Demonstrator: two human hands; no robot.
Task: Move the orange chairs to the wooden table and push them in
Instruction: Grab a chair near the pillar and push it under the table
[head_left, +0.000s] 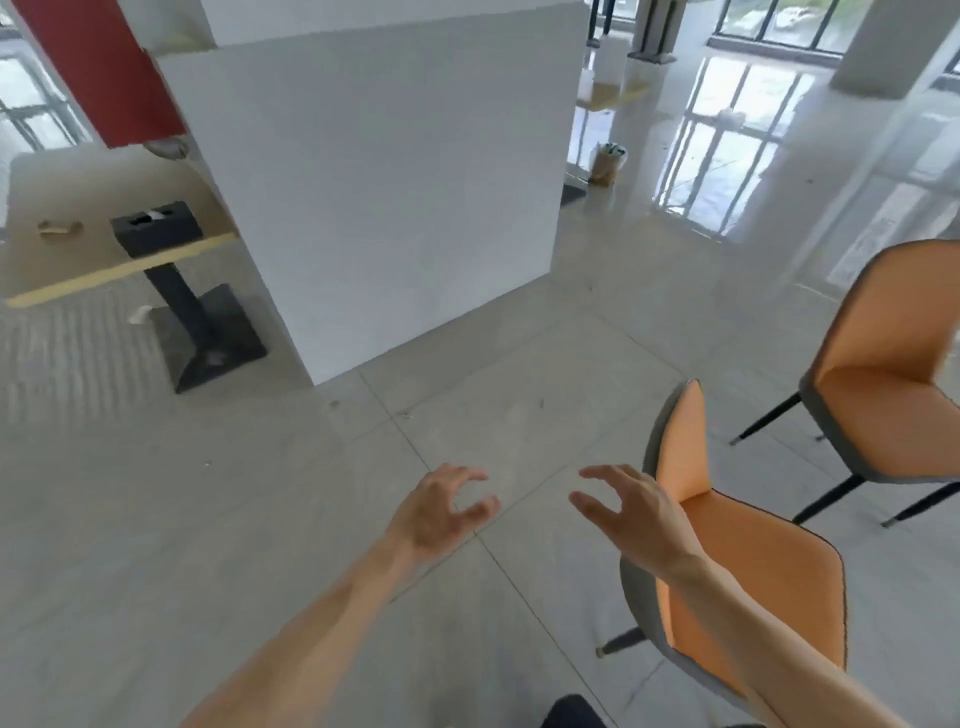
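Floor (218, 509): pale grey tiles with thin joints, glossy toward 1 o'clock where it mirrors the windows (779, 21).
Partition (384, 197): big white block standing at 12 o'clock, its near corner meeting the floor a little left of centre.
Desk (78, 249): wooden top with a light edge at 10 o'clock, its right end tucked against the white block; it stands on a black post and a flat black foot (208, 348).
On the desk: a black box (156, 228) with something white in its top slot, and a small tan scrap (60, 227) just beside it (too blurred to name).
Near chair (748, 582): orange seat and back in a grey shell, at 4 o'clock, well apart from the desk; one dark leg shows beneath it.
Far chair (883, 395): same make, at 3 o'clock, on thin black legs, apart from the near chair.
Left hand (441, 512): out over bare floor near centre, fingers loosely curled, grasping nothing.
Right hand (636, 512): fingers spread and relaxed, empty, in front of the near chair's back; whether it touches the back I cannot tell.
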